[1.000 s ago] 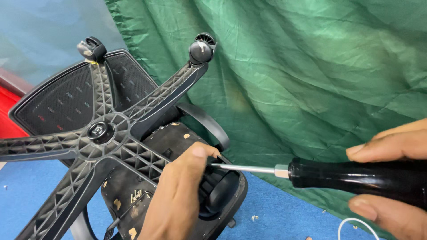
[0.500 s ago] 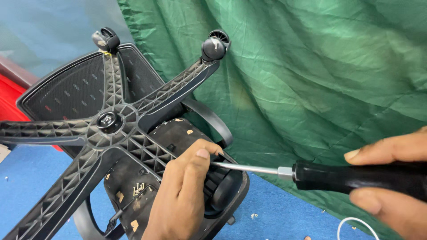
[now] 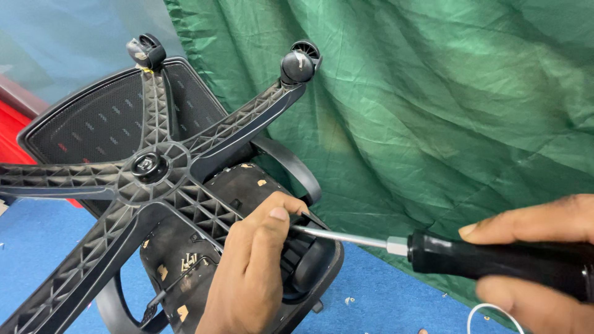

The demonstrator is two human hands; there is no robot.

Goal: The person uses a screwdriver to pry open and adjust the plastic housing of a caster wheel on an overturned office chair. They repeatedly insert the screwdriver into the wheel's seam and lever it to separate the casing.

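1. An office chair lies overturned in the left half of the frame, its underside facing the camera.
2. Its black five-armed base sits at centre left, ribbed arms spreading out from a round hub.
3. Two arms reach upward; each ends in a black wheel, one at upper left and one at upper centre.
4. The left hand rises from the bottom centre of the frame, fingers curled and pressed against the underside of the seat, thumb up near the tool's tip.
5. A screwdriver runs nearly level across the lower right, its bright metal shaft pointing left and its tip hidden behind the left hand's thumb.
6. The right hand enters at the lower right edge and is wrapped around the screwdriver's black handle, thumb above and fingers below.
7. A black curved armrest arcs just above the left hand.
8. A green cloth hangs wrinkled across the upper right and centre.
9. Blue floor shows at lower left and under the chair.
10. A red surface shows at the far left edge.
11. A thin white cord loops at the bottom right.
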